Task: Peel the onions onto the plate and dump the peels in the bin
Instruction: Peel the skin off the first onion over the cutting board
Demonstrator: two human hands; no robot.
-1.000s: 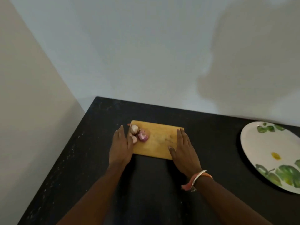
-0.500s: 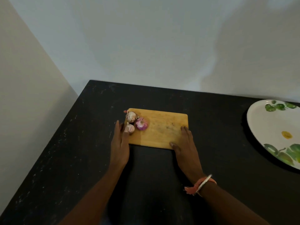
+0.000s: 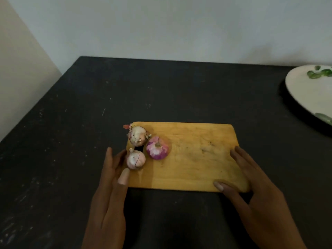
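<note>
From the head camera, a wooden cutting board lies flat on a dark bench that runs up to a pale wall. Three onions sit together at the board's left end, all with skin on them. A pale onion is at the far left corner, a purple onion is just to its right, and a small pale onion is nearest the person at the left edge. A reddish scrap of peel sticks out past the far left corner.

The left hand lies released along the board's left edge, with fingers straight and the thumb on the edge, just beside the small onion. The right hand is released too. Its straight fingers rest flat on the board's right edge and its thumb lies on the near right corner.

A white plate with green leaf patterns sits well apart at the far right, cut off by the frame.
</note>
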